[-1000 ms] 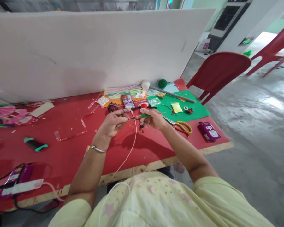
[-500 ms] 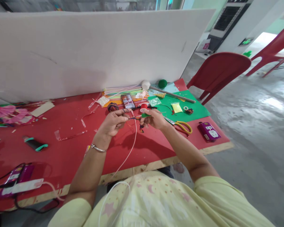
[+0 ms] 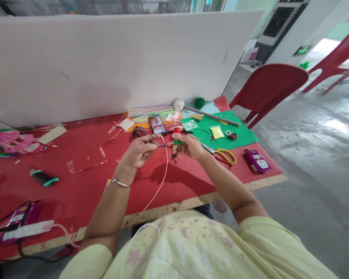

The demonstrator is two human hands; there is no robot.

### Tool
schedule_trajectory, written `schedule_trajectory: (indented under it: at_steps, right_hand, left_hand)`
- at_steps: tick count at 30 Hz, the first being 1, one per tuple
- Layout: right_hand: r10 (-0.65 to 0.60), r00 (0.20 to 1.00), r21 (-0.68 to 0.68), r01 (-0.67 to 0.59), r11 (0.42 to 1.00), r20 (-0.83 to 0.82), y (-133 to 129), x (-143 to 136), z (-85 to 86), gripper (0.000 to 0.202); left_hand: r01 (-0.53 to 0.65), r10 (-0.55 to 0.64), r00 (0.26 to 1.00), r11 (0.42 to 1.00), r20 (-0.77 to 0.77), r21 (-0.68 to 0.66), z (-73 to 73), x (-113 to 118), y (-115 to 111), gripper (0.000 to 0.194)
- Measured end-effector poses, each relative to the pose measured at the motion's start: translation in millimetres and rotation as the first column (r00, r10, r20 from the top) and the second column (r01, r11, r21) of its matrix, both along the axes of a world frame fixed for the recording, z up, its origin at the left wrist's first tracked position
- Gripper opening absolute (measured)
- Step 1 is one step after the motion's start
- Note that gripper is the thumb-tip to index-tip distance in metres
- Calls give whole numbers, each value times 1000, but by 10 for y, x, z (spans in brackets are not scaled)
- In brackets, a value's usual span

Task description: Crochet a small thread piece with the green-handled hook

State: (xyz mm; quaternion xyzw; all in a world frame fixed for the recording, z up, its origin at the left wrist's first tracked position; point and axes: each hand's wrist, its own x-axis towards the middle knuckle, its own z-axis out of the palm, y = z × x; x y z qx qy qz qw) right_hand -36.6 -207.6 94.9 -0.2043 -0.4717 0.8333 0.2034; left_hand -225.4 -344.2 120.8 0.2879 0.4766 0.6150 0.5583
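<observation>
"Shifted hardly at all since the earlier frame, except perhaps slightly where the fingers meet. Where are they, then?" "Over the red-covered table [image 3: 84, 162], between back and front edges, nearer the right corner than the cut-off left end."

"And each hand?" "Left hand [image 3: 138, 151]: thumb and fingers pinching multicoloured yarn [image 3: 168, 145]. Right hand [image 3: 191, 146]: fingers closed round a green-handled tool [image 3: 178, 142], with a dark tuft of yarn [image 3: 173, 158] hanging just below."

"Which step, by the look of it?" "Probably working the yarn with the tool's thin tip. Calls next, at a guess, for steady tension from the left and a small, careful turn from the right."

"Close by?" "Yarn ball [image 3: 138, 132], phone [image 3: 158, 126] and red spool [image 3: 177, 132], towards the back edge. Scissors [image 3: 228, 156] to the right, short of the purple socket box [image 3: 256, 162] by the front right corner."

"Hard to make out?" "Exact loops, too small. Tool's tip, lost among yarn and fingers. Pink cord [image 3: 165, 170], running out of sight past the front edge."
</observation>
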Motion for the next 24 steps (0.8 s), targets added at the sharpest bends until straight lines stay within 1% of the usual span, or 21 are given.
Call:
schedule_trajectory:
  at_steps: [6,10,17,24]
  right_hand:
    - [7,1000,5,-7,1000,-5,-4,9,12,24]
    - [9,1000,5,-8,1000,-7,3,7,-3,22]
    - [20,1000,17,-19,1000,-16,18,1,-33,24]
    - [70,998,65,-69,996,-10,49,21,-76,29]
  left_hand:
    - [-1,1,1000,1000,-1,3,-9,-6,8,50]
    - [2,-2,1000,1000,4,4,2,0,10,48]
    - [-1,1,1000,1000,9,2,11,13,5,48]
    - [1,-1,1000,1000,0,4,-3,6,2,47]
